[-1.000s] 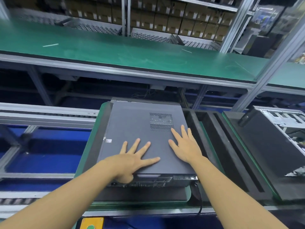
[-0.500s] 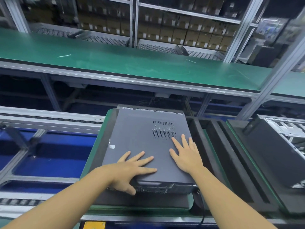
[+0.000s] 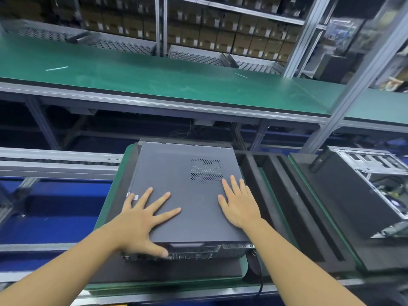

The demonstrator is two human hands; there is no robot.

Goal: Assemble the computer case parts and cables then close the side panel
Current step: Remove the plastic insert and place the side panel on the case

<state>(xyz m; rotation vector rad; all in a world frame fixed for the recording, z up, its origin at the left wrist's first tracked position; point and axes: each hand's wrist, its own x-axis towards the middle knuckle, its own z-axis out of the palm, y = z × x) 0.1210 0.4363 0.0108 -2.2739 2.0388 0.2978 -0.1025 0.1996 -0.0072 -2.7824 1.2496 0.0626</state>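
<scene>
Nearly done: my left grip [image 3: 141, 219] and right grip [image 3: 239, 204], both spread wide, press flat on the side panel [image 3: 187, 195] covering the computer case [image 3: 198, 250] on the surface [image 3: 176, 270]; only final seating seems left.

A long green bench [image 3: 154, 85] spans twelve o'clock, with brown cardboard boxes [image 3: 220, 38] shelved behind it. At three o'clock lies a black foam tray [image 3: 276, 195], an open metal chassis [image 3: 375, 166] beyond. A roller conveyor [image 3: 55, 162] runs at nine o'clock.
</scene>
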